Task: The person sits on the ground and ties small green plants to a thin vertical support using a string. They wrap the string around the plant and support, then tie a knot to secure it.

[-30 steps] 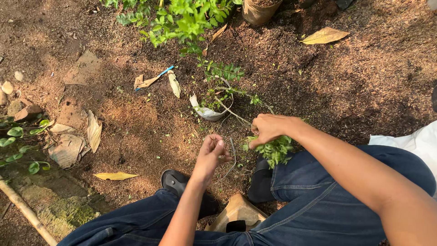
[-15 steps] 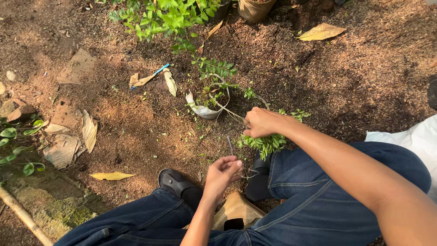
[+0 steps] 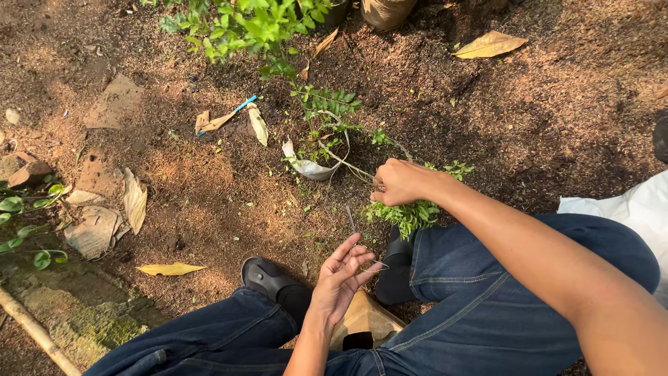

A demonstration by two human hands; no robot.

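1. A leafy green sprig (image 3: pixel 410 212) is gripped in the closed right hand (image 3: pixel 400 182), low over bare brown soil (image 3: pixel 209 188), just beyond the right knee of a seated person in blue jeans (image 3: pixel 501 292).
2. A thin pale stem (image 3: pixel 348 166) is seen running from the right hand's fingers to a small white plastic pot (image 3: pixel 309 167), which lies tilted on the ground near the middle of the soil patch.
3. The left hand (image 3: pixel 341 278) is held open, palm up and fingers loosely spread, between the two knees; a fine wire or thread (image 3: pixel 351 219) appears to rise from its fingertips, though it cannot be told whether it is pinched.
4. Black shoes (image 3: pixel 268 275) are planted on the soil in front of the left hand, and a brown, paper-like object (image 3: pixel 365 320) is seen below it, between the legs.
5. A green shrub (image 3: pixel 243 24) is shown at the far edge of the ground, with a blue-handled stick (image 3: pixel 240 108) among dry leaves to its left.
6. Dry yellow leaves (image 3: pixel 170 268) are scattered toward the left edge, where flat stones (image 3: pixel 90 233) and a mossy slab (image 3: pixel 76 313) are set near the lower left corner.
7. A white cloth or bag (image 3: pixel 626 209) is partly seen at the right edge.
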